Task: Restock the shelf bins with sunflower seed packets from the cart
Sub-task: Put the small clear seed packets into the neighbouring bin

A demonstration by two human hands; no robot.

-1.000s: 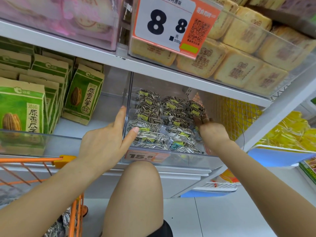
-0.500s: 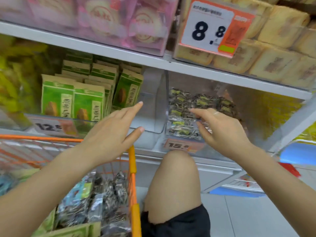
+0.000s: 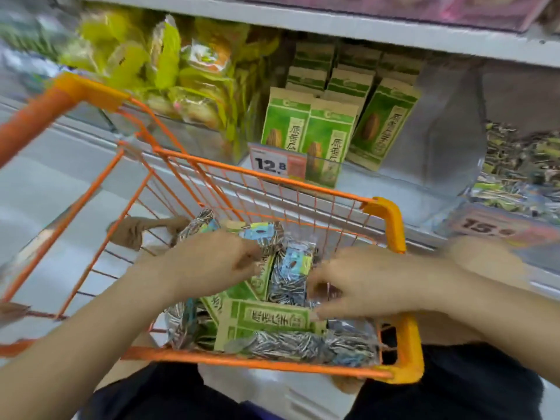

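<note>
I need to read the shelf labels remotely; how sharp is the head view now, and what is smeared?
Head view: motion blur throughout. The right hand and left hand over the cart are smeared, the 15 price tag is streaked, the 12.8 price tag remains legible. Wide-angle bending tilts the shelf edge.

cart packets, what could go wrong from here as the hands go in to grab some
1. The cart holds striped seed packets mixed with green paper packets, so a fast two-handed grab by the left hand and right hand might take the wrong kind.
2. The shelf has separate bins, one of green packets tagged 12.8 and a striped-packet bin at right, so a mixed handful could land in the wrong bin.
</note>
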